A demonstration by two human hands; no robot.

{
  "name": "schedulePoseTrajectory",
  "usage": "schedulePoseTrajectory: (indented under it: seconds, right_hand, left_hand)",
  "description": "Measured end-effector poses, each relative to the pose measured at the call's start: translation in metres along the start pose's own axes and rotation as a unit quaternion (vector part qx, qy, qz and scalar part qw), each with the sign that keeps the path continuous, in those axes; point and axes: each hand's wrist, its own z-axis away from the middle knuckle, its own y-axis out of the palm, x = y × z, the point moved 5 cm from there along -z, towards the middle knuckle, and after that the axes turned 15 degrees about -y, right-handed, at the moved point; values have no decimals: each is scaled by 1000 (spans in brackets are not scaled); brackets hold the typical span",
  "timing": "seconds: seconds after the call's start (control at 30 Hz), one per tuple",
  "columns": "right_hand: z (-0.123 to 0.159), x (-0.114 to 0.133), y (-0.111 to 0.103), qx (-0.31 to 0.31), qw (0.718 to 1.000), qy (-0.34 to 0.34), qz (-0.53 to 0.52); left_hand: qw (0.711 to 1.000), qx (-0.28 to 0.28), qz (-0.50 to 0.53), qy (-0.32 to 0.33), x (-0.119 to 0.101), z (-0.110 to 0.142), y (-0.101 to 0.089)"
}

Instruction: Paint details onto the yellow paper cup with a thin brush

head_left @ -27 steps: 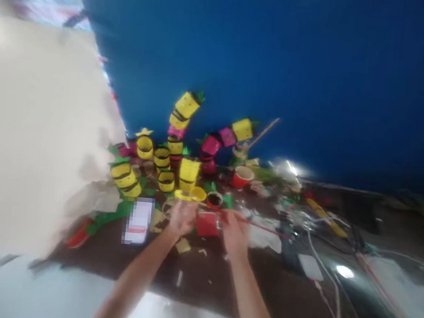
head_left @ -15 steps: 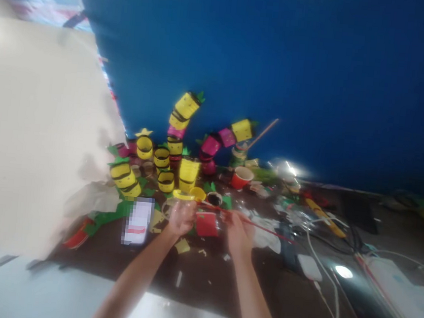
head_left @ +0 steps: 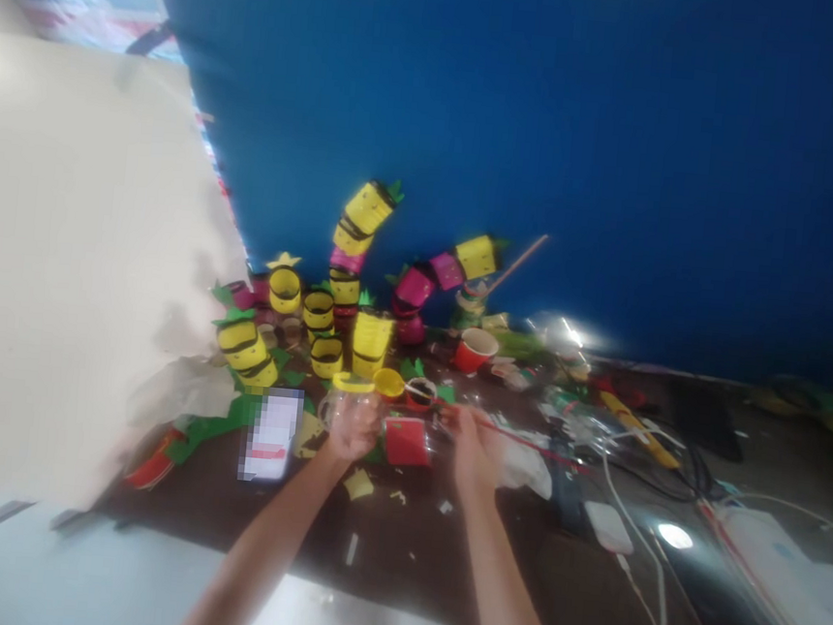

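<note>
Beyond the hands, smooth round tubes in yellow and magenta, banded in black, rise in two bent stacks, the left stack (head_left: 351,239) and the right stack (head_left: 434,275), both topped with jagged green pieces. Between the hands lies a flat-faced red block (head_left: 407,443); just beyond it stand a round yellow cup (head_left: 388,382) and a dark-mouthed cup (head_left: 421,393). Angular pale scraps (head_left: 359,484) lie on the dark brown table (head_left: 381,553), nearer the body than the left hand.

The left hand (head_left: 357,428), fingers curled, grips a yellow ring (head_left: 354,382), thin and glossy, at its far side above the table. The right hand (head_left: 477,449) pinches a slim, straight red stick (head_left: 536,445) that runs out to its right; blur hides the stick's tip.

Compared with half a second ago, the right hand and stick sit slightly farther right, the ring slightly farther left, while the block stays between the hands.
</note>
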Motion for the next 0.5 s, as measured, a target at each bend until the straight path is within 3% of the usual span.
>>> schedulePoseTrajectory:
  seconds: [0.07,0.13,0.33,0.5]
  right_hand:
    - [-10,10,7,62,991,-51,103]
    - [-18,23,24,169,933,-173,266]
    - [-33,16,65,300,867,-235,320]
    - [-37,4,81,364,830,-246,344]
  left_hand:
    - [1000,3,3,9,1,0,3]
    - [1000,3,-2,14,2,0,6]
    - [997,-3,-17,70,-2,2,12]
    - [993,-21,17,118,-13,3,10]
